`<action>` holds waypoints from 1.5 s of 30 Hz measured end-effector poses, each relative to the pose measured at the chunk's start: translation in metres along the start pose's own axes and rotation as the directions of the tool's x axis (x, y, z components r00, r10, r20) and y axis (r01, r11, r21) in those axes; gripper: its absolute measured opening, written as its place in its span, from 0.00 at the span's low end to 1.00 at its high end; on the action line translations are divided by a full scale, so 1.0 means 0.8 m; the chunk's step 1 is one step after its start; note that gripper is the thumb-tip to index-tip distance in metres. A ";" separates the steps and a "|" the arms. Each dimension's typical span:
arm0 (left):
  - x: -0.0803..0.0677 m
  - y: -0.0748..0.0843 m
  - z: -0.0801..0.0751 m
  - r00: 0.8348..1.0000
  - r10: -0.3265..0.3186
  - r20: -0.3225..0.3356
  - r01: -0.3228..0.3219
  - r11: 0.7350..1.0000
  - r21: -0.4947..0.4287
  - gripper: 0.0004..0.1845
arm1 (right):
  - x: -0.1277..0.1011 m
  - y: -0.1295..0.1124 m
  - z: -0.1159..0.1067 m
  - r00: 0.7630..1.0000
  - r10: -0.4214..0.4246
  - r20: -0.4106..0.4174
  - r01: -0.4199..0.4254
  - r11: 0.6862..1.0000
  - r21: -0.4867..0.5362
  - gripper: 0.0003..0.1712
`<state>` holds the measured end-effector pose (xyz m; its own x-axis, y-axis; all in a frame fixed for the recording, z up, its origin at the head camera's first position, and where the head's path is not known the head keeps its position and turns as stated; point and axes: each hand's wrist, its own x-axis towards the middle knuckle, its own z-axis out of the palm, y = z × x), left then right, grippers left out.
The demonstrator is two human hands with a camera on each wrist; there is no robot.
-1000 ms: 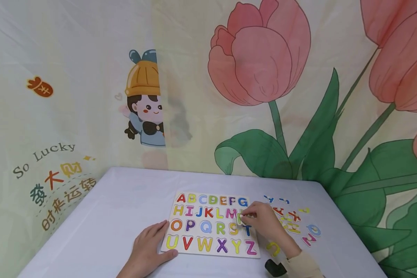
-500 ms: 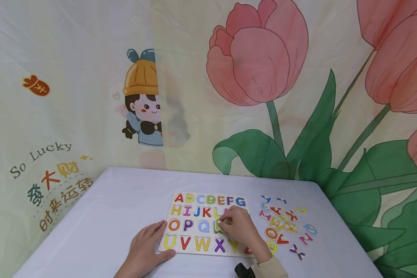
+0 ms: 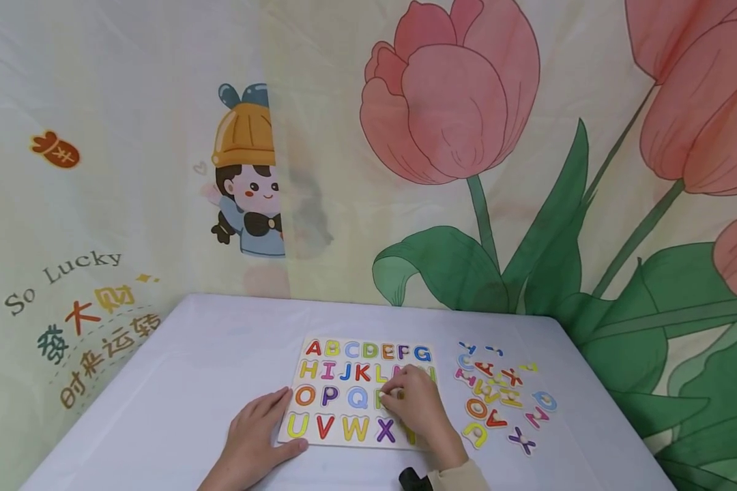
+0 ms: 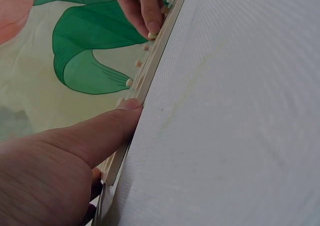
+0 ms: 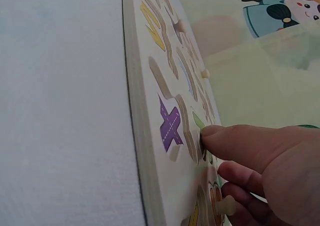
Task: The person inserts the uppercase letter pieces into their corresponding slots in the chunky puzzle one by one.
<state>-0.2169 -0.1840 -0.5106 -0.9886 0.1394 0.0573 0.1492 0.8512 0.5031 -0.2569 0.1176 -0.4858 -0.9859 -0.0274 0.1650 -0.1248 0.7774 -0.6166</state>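
A wooden alphabet puzzle board [image 3: 340, 410] with coloured letters lies on the table. At its lower left corner my left hand [image 3: 254, 426] steadies it, the thumb [image 4: 131, 104] on the near edge and the fingers along the left edge. My right hand [image 3: 417, 402] is over the third row, where it pinches a small knob [image 4: 152, 35] between thumb and fingertips. Under the thumb shows a green letter piece [image 5: 198, 122] at the R place, mostly hidden by the fingers. A purple X [image 5: 170, 124] is visible just below it. The right hand covers several neighbouring letters.
Right of the board lie several loose letter pieces, among them an orange O [image 3: 476, 408], a purple X piece [image 3: 521, 440], a yellow U-shaped piece [image 3: 475, 434] and a blue Q piece [image 3: 544, 400]. A printed curtain [image 3: 338, 150] hangs behind the white table [image 3: 178, 395].
My right hand has moved left across the board with a green letter piece, from the right end of the second and third rows to the R place. My left hand stays at the corner.
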 end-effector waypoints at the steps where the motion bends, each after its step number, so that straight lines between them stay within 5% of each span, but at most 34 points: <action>1: 0.000 0.000 -0.001 1.000 0.003 -0.002 -0.003 1.000 -0.001 0.58 | 0.000 -0.001 0.000 1.000 -0.003 -0.004 0.003 1.000 -0.001 0.03; 21: 0.007 0.003 0.000 0.998 -0.040 0.039 0.040 0.999 -0.006 0.60 | -0.002 0.003 -0.011 0.999 -0.042 0.031 0.041 0.999 0.016 0.06; 27: 0.006 0.001 0.002 0.999 -0.035 0.040 0.035 0.999 -0.008 0.60 | -0.001 0.014 -0.025 0.985 -0.115 0.132 0.106 0.992 0.071 0.11; 34: 0.005 -0.001 0.005 0.999 -0.023 0.030 0.023 1.000 0.005 0.59 | 0.007 0.052 -0.072 0.984 -0.138 0.110 0.128 0.987 0.094 0.13; 39: 0.004 -0.003 0.004 0.999 -0.026 0.025 0.026 1.000 0.017 0.60 | 0.020 0.099 -0.116 0.995 -0.088 0.047 0.088 0.996 0.014 0.12; 45: 0.004 -0.003 0.004 1.000 -0.024 0.017 0.023 1.000 0.017 0.60 | 0.034 0.156 -0.153 0.992 -0.097 0.077 0.100 0.994 -0.036 0.12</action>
<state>-0.2200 -0.1841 -0.5143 -0.9913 0.1280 0.0307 0.1265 0.8627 0.4897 -0.2859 0.2907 -0.4641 -0.9748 -0.1513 0.1639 -0.2187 0.7927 -0.5690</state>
